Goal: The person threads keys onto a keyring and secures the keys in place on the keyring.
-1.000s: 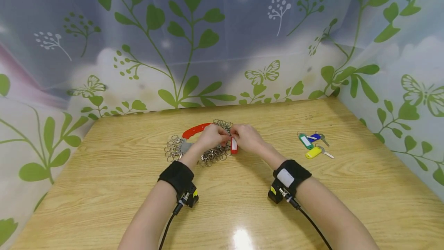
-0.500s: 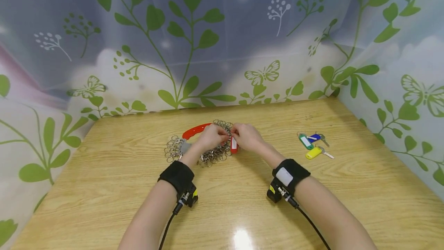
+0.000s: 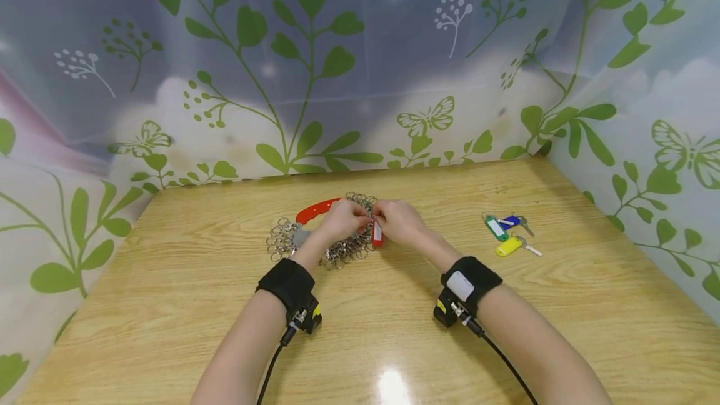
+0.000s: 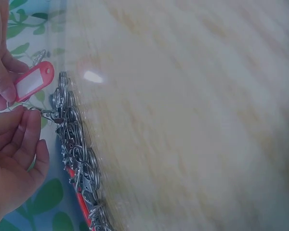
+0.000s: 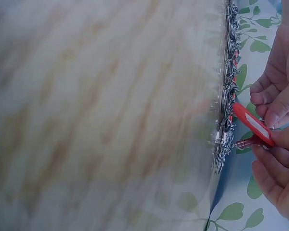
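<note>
A large key holder with a red handle [image 3: 316, 210] and a grey plate [image 3: 300, 238] lies at the back of the table, crowded with metal key rings [image 3: 344, 254]. My left hand [image 3: 342, 220] reaches over it, thumb and forefinger pinching a small metal ring joined to the clasp [image 4: 50, 114] at the bunch's edge. Beside it, my right hand [image 3: 398, 222] pinches a red key tag [image 3: 377, 234] with a white label near its ring end. A key [image 5: 248, 142] shows by this tag in the right wrist view. Fingers partly hide where the two rings meet.
On the right of the table lie a green key tag [image 3: 495, 228], a blue key tag [image 3: 510, 223] and a yellow key tag [image 3: 509, 247] with keys. A patterned curtain [image 3: 360, 111] stands behind the table [image 3: 360, 324].
Both hands stay at nearly the same spot. The red tag has shifted slightly left and up with my right hand.
</note>
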The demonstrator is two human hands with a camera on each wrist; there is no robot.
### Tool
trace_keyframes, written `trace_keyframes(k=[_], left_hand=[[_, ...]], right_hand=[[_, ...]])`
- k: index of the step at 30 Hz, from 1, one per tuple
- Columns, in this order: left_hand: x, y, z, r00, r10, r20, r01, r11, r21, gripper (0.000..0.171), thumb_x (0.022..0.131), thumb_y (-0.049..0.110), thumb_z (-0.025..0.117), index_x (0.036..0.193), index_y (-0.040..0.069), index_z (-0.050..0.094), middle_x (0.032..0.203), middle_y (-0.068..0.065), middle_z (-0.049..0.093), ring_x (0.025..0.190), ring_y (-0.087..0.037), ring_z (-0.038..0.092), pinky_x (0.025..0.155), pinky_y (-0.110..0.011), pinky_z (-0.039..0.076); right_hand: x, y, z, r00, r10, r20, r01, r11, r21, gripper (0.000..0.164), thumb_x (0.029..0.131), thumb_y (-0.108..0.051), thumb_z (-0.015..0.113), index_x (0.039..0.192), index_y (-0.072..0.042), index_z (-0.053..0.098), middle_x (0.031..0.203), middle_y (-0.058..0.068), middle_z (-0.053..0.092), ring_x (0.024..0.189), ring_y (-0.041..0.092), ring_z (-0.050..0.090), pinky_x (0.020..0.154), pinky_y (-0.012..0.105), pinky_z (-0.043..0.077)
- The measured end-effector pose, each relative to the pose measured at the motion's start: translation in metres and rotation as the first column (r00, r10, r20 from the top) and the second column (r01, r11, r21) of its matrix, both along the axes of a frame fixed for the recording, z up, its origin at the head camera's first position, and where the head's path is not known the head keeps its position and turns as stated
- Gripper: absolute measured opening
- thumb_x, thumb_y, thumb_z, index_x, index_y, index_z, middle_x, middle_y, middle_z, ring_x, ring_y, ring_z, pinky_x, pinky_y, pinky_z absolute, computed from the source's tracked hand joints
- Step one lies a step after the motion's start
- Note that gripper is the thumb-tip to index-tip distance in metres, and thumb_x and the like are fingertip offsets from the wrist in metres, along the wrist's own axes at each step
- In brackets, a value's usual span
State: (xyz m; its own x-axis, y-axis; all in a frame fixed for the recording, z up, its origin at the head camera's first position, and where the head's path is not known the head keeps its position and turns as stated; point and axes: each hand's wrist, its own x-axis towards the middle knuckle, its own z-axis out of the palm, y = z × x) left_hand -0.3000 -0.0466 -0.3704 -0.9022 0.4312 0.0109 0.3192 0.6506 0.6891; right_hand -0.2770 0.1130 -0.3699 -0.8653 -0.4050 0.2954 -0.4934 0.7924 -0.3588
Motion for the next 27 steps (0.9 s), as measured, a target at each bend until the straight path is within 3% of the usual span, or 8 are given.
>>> trace_keyframes(k=[19,27], left_hand=[[-0.001,0.0031,0.0025,0.996,0.04,0.082,-0.041,0.999,0.02,0.017,0.092,0.011,0.058,0.092,0.002,0.073,0.076,-0.011,0.067,0.069,-0.022,0.062,0.058,-0.026,0.045],[-0.0005,0.0023,-0.0003,0.999,0.018,0.045,-0.018,1.0,0.003,0.015,0.09,0.011,0.06,0.095,0.004,0.072,0.083,-0.009,0.066,0.072,-0.021,0.059,0.061,-0.027,0.044]], right_hand=[[0.0012,0.0045,-0.0022,0.986,0.094,-0.136,-0.082,0.992,0.091,0.008,0.086,0.001,0.058,0.083,-0.004,0.064,0.078,0.007,0.063,0.068,0.019,0.06,0.059,0.03,0.048],[0.0014,0.0053,-0.0038,0.995,0.07,-0.072,-0.068,0.997,0.039,0.013,0.089,0.0,0.054,0.091,-0.003,0.066,0.085,0.009,0.066,0.071,0.019,0.061,0.063,0.03,0.048]])
